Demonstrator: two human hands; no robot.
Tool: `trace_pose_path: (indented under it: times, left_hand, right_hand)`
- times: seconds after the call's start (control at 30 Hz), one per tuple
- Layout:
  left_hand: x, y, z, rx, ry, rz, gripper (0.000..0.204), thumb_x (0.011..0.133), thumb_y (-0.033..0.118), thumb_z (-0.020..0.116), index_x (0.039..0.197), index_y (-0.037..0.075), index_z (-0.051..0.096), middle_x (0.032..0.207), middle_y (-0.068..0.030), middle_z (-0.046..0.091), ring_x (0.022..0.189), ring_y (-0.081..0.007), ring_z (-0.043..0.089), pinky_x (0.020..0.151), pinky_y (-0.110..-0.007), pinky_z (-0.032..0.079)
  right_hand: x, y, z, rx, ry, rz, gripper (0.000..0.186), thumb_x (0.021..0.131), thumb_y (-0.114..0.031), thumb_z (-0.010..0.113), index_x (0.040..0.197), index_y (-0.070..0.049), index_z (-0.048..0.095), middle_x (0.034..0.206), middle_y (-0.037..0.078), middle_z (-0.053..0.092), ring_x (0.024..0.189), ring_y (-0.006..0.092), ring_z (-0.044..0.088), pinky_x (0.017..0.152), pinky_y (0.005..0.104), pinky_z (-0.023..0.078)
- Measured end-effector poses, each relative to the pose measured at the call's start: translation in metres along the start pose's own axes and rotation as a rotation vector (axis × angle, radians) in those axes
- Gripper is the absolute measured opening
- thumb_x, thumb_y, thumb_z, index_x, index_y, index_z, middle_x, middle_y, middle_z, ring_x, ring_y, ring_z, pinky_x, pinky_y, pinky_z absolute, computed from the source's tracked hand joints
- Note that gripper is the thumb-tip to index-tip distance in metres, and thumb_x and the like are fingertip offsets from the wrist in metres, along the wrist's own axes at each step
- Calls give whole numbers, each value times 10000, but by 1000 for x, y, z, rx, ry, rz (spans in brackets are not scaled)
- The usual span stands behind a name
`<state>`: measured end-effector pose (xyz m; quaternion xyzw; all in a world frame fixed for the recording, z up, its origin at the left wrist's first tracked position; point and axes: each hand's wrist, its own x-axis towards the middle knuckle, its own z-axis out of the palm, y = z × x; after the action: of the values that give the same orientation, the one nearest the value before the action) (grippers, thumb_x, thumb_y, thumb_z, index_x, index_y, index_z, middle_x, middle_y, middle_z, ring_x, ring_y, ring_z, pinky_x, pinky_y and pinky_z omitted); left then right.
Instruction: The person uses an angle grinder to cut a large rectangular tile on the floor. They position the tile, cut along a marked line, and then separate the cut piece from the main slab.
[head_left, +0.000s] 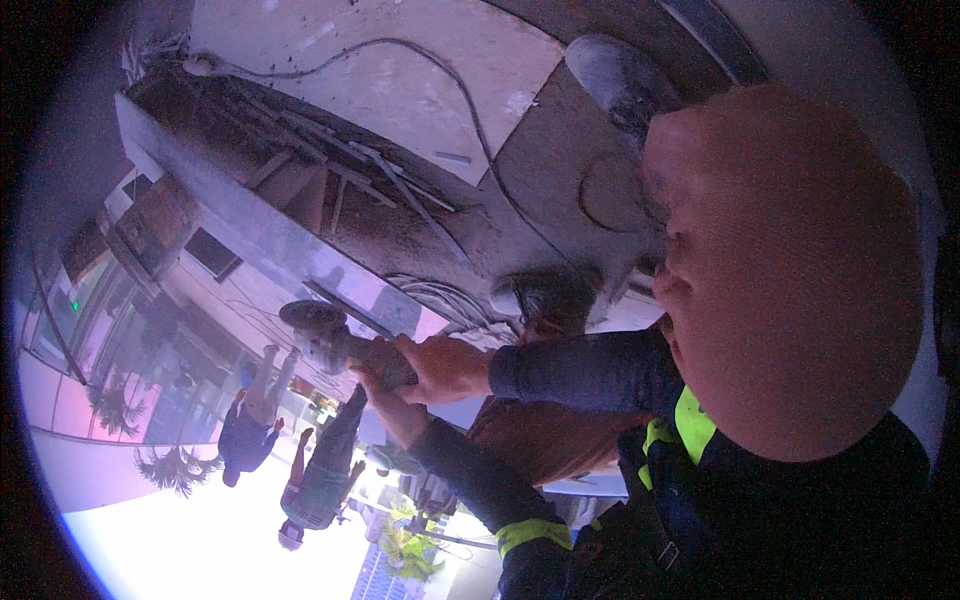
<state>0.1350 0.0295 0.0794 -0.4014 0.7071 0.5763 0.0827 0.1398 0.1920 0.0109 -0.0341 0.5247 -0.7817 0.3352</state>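
A grey, dusty angle grinder is in both my hands, its dark disc end pointing away from my body. My left hand is closed round the grinder's body nearer the disc. Above it in the picture, my right hand is closed round the rear part. Both sleeves are dark, and the left one has a bright yellow-green band. Beside the disc runs a thin dark bar; whether it touches the grinder I cannot tell.
A low pale wall runs beside a heap of scrap strips. A cable crosses a pale board. Shoes stand nearby. Two people appear upside down beyond. Someone's head blocks the right.
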Motion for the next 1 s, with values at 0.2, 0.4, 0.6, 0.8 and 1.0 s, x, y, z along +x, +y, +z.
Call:
trace_pose_path:
  times: [0.2, 0.4, 0.6, 0.8, 1.0]
  left_hand:
    - [8, -1, 28, 135, -25, 21, 680, 1097, 578, 477, 1461, 5, 504, 1326, -131, 617, 1210, -253, 613, 1066, -422, 486]
    - [15, -2, 33, -19, 61, 3, 740, 1087, 640, 434, 1485, 18, 489, 1396, -157, 572, 1289, -265, 564, 1109, -436, 443]
    - [29, -11, 14, 14, 54, -13, 764, 1077, 655, 441, 1477, 9, 514, 1415, -165, 572, 1317, -271, 547, 1132, -428, 402]
    - [60, -58, 17, 1172, 371, 290, 782, 886, 576, 799, 1355, -25, 623, 1271, -201, 695, 1036, -322, 714, 898, -450, 557]
    - [106, -78, 61, 1614, 464, 489, 600, 841, 493, 810, 1222, 62, 640, 1194, -173, 701, 1133, -364, 679, 954, -517, 501]
  right_hand:
    - [10, 18, -8, -26, 5, 65, 863, 806, -444, 787, 1384, 91, 434, 1030, 347, 703, 980, 486, 719, 857, 552, 584]
    - [10, 29, -2, -15, 38, 60, 853, 801, -406, 813, 1393, 71, 426, 961, 333, 716, 927, 496, 727, 825, 553, 587]
    - [10, 36, -8, -28, 94, 71, 778, 822, -423, 790, 1331, 56, 448, 927, 334, 715, 896, 508, 723, 809, 563, 580]
    - [42, 36, -73, -153, 351, 153, 686, 830, -424, 773, 1261, 32, 497, 940, 315, 719, 910, 509, 720, 826, 567, 577]
    - [55, 33, -166, -256, 715, 173, 685, 811, -396, 800, 1257, 26, 496, 1027, 340, 715, 975, 527, 708, 865, 577, 566]
